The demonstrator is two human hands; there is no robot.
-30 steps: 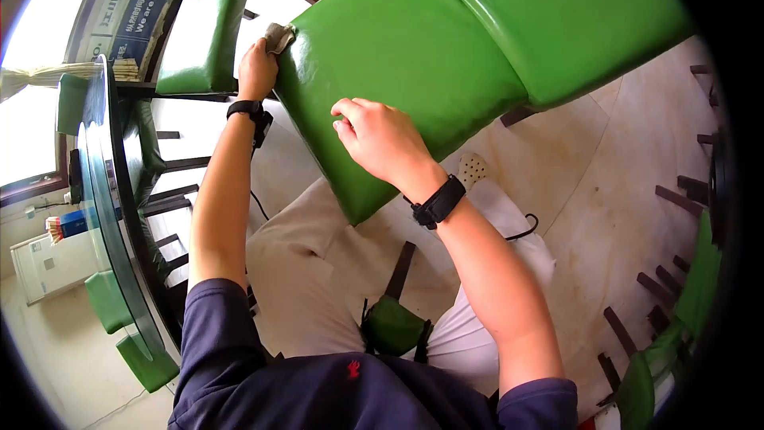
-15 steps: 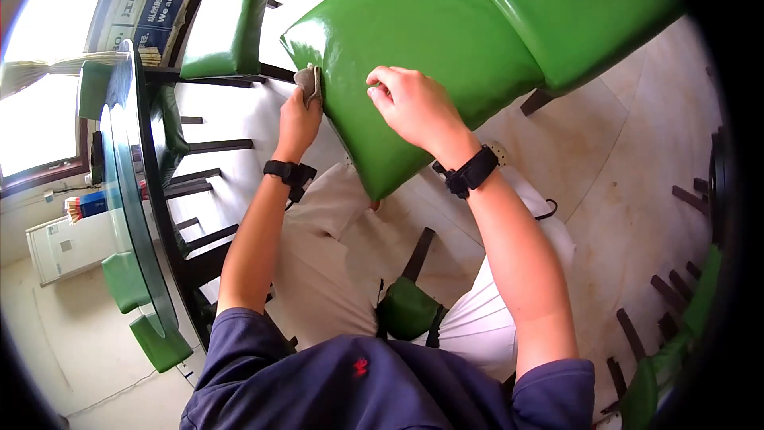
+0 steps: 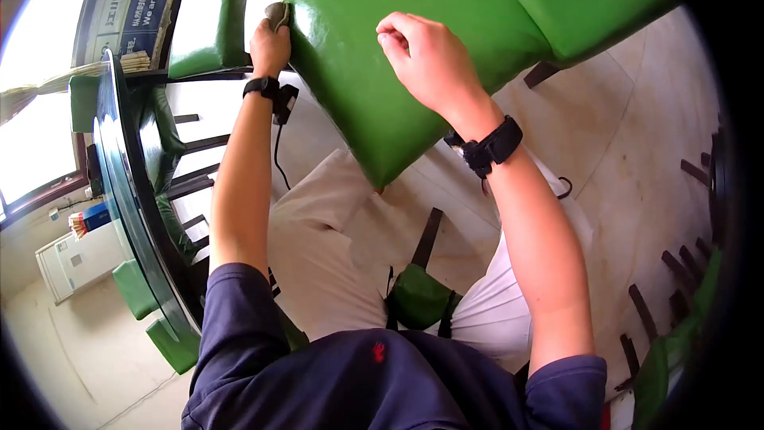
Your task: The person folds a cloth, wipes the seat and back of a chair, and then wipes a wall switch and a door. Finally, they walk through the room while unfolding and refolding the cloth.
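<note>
A green padded chair [image 3: 358, 87] with a glossy cover fills the upper middle of the head view. My left hand [image 3: 269, 51] is closed round a grey-brown cloth [image 3: 278, 14], which bunches out past the fingers against the left edge of the seat. Over the seat, my right hand [image 3: 426, 60] is loosely closed, fingers curled in toward the thumb, and nothing shows in it. Black straps with small devices circle both wrists.
Another green chair [image 3: 211, 24] stands at the upper left, beside a glass-topped table [image 3: 127, 167] along the left. More green chairs with dark legs [image 3: 684, 271] are at the lower right. Below me is a green seat [image 3: 418, 296] between my legs. A white box [image 3: 79, 259] hangs on the wall.
My left hand has moved up along the seat's left edge, away from me, with the cloth. My right hand has shifted a little forward and right over the seat.
</note>
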